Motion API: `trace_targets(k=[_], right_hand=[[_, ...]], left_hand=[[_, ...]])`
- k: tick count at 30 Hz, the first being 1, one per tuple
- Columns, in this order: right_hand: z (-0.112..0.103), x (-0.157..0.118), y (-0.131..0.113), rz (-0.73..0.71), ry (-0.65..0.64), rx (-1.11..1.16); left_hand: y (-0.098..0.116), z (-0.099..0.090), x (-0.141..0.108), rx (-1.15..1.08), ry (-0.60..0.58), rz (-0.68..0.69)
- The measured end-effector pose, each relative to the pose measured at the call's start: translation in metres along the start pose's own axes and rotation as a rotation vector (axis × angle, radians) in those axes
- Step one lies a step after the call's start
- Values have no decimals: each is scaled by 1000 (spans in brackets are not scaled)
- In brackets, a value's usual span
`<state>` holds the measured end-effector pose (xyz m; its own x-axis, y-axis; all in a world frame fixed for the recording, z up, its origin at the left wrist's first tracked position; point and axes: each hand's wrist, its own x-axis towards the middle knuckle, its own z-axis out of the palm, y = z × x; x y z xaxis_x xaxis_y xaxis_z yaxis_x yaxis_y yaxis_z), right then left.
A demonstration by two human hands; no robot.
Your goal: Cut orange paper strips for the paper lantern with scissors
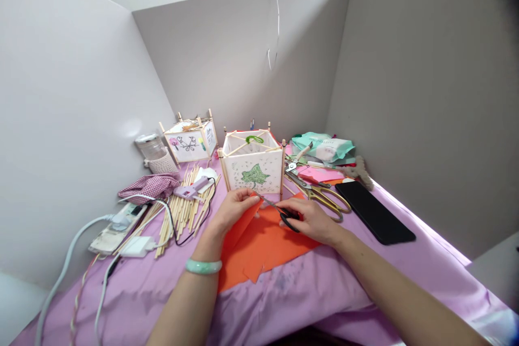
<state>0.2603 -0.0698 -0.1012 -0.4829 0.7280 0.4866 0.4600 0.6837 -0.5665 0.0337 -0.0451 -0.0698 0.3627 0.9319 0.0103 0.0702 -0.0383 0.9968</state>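
My left hand [239,207] pinches a raised edge of orange paper [267,243], with a jade-green bangle [203,266] around that wrist. In my right hand [310,220] is a small pair of black-handled scissors [290,215], fingers wrapped through the handles. The blades point left and meet the paper close to my left fingertips. The rest of the orange sheet lies on the purple cloth [292,294], with a notch and a small flap along its near edge. Just behind my hands stands a stick-framed paper lantern [254,173] bearing a green leaf drawing.
A second lantern [190,143], a lidded jar [156,154], wooden sticks [184,211], a glue gun [193,188] and cables [67,259] are at left. Gold-handled scissors [330,200], a black phone [375,212] and a wipes pack [324,147] lie at right. Grey panels [243,59] enclose the table.
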Motion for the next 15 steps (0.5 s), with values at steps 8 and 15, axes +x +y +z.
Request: trace_targets(k=[8,15], right_hand=[[-3,0,-2,-14,18,-64],[-4,0,-1,-22,17,-68]], left_hand=[[0,-3,0,-19,18,16],[2,-2,-1,-16,30,4]])
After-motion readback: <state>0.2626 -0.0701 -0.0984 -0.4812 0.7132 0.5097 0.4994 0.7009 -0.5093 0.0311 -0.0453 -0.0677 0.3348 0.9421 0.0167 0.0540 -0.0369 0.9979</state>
